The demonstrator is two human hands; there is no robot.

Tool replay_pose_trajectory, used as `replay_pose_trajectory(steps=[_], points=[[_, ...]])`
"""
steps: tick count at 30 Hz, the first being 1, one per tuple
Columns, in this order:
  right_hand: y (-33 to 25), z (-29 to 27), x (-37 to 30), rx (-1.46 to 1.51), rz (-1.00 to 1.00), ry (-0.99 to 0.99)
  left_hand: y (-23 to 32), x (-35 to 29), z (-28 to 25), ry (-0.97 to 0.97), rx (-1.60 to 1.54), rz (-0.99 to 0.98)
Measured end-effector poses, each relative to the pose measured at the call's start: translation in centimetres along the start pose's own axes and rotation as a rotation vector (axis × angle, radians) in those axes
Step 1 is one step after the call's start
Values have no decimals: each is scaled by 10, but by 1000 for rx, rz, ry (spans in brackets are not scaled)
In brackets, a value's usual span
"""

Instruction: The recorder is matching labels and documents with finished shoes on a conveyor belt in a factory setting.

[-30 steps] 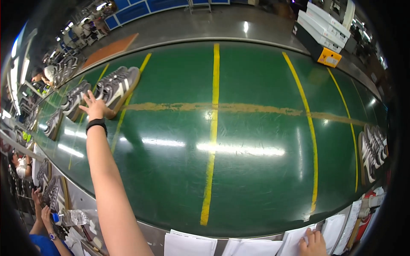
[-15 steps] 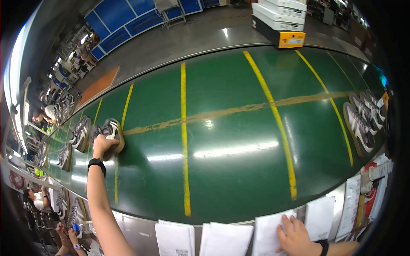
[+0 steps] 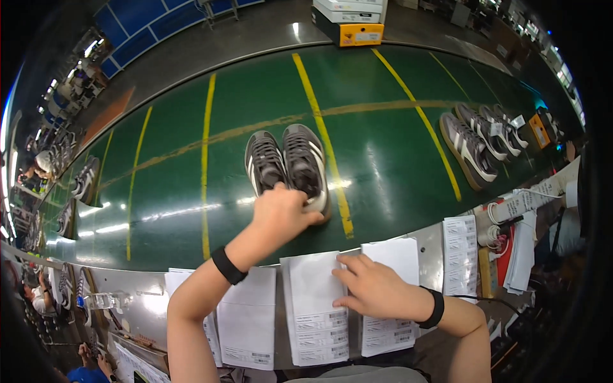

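A pair of grey sneakers (image 3: 302,150) with white stripes and gum-coloured soles is on the green conveyor belt (image 3: 169,185), toes pointing away from me. My left hand (image 3: 281,212) is closed around their heel ends, thumb on the right shoe's heel. Just below, my right hand (image 3: 377,288) has its fingers apart, with the fingertips at the edge of a stack of white label sheets (image 3: 311,276). Part of another label stack (image 3: 391,250) lies beneath that hand.
Further sneakers (image 3: 469,150) stand at the belt's right; others (image 3: 86,179) are at the far left. Shoe boxes (image 3: 351,25) are piled beyond the far edge. A printed label strip (image 3: 460,255) and cables (image 3: 491,236) lie right of the papers. Other people work at lower left.
My left hand has brought the sneakers from the far left to the belt's middle, in front of me. My right hand has shifted to the edge of a label stack. The view has turned.
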State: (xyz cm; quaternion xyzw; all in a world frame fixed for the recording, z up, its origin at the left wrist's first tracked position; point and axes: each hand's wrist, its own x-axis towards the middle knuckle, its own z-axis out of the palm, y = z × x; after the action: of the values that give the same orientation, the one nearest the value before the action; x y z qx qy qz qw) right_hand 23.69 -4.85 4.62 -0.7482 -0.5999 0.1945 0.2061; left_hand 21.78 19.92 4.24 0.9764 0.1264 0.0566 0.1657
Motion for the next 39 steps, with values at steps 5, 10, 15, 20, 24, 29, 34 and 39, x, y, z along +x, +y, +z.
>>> replay_pose_trajectory(steps=[5,10,15,20,24,29,34,39], points=[[44,-45,-17,79,91,276,36,-8,27,202,169,285],[99,-59,54,210,72,493,34,17,52,152,41,320],[134,-51,119,129,-181,612,46,23,57,32,45,227],[115,-58,115,15,-174,483,54,19,23,-97,-183,272],[83,-63,82,1,-185,342,92,-22,-23,-239,-360,345],[71,-62,71,320,-210,338,112,-48,-57,-310,-534,350],[79,-62,88,828,132,172,109,-42,-58,-310,-476,417],[78,-61,91,641,16,280,101,-47,-59,-327,-452,406]])
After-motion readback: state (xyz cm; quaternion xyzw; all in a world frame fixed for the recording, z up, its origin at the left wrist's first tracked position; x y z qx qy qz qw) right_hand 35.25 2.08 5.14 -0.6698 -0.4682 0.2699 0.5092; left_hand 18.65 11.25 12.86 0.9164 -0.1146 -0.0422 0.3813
